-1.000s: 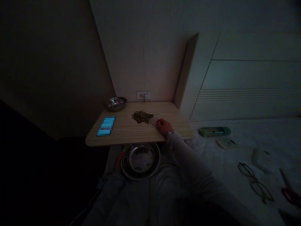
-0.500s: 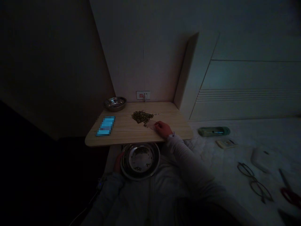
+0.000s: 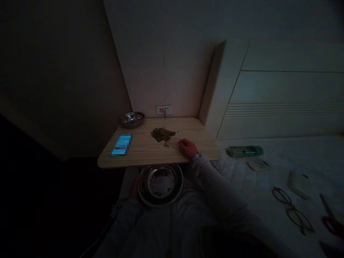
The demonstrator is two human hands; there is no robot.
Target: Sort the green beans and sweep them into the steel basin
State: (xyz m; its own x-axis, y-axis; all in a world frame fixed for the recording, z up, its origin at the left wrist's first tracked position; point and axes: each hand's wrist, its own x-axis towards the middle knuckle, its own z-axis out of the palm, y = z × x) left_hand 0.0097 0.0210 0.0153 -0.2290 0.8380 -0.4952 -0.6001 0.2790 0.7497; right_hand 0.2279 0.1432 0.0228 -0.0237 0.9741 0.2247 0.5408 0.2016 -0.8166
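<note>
On the wooden tabletop (image 3: pixel 145 156) lies a loose pile of small greenish beans or seeds (image 3: pixel 162 134), with a few grains strayed toward the front. Just right of these stray grains, my right hand (image 3: pixel 188 148) rests low over the wood, fingers pinched on a thin, pale translucent piece (image 3: pixel 175 142) whose kind is hard to make out in the dim light. My left hand (image 3: pixel 135 188) grips the left rim of a steel bowl (image 3: pixel 179 187) below the table's front edge. Some of the same grains lie scattered on the bowl's bottom.
A second steel bowl (image 3: pixel 131 122) stands at the table's back left, with a lit phone (image 3: pixel 121 144) in front of it. A wall socket (image 3: pixel 163 110) holds a plug. On the bed lie a green case (image 3: pixel 244 151), glasses (image 3: pixel 292 209) and red-handled scissors (image 3: pixel 333 225).
My right hand has shifted very slightly to the right, away from the pile, and the translucent piece shows less clearly. My left hand and the bowl stay in place.
</note>
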